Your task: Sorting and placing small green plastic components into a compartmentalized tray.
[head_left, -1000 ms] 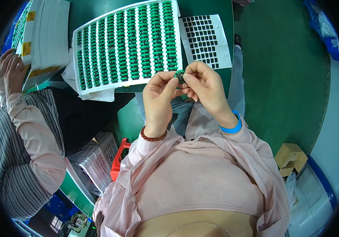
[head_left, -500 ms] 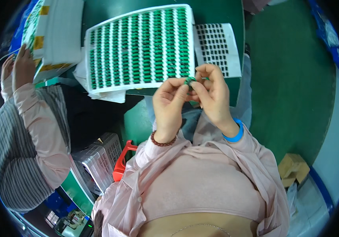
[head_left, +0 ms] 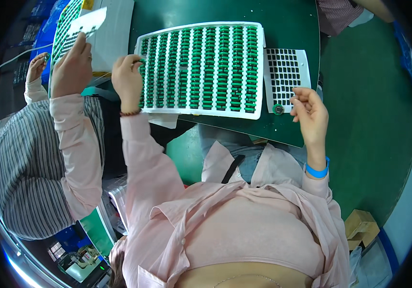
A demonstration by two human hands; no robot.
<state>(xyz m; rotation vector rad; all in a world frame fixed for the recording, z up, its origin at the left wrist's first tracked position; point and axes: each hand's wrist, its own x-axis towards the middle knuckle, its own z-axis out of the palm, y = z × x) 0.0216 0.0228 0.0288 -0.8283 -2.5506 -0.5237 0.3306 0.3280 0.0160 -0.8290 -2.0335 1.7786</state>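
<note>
A white tray holds rows of green ring-shaped parts standing on edge. At its left edge is my left hand, fingers closed round a green ring in the outermost row. To the right of the tray, a white sheet carries rows of small black pads. My right hand is over the lower right part of this sheet, thumb and fingertips pinched together; what is between them is too small to make out. A single loose green ring with a dark centre lies on the sheet's lower left corner.
At my left, a co-worker in a striped vest holds up another white sheet beside a white box. Both trays rest on a green table. A cardboard box sits on the floor at right.
My hands were together round a green ring before the tray; now they are apart, left at the tray's left edge, right at the sheet. A loose ring now lies there. The co-worker has raised a sheet.
</note>
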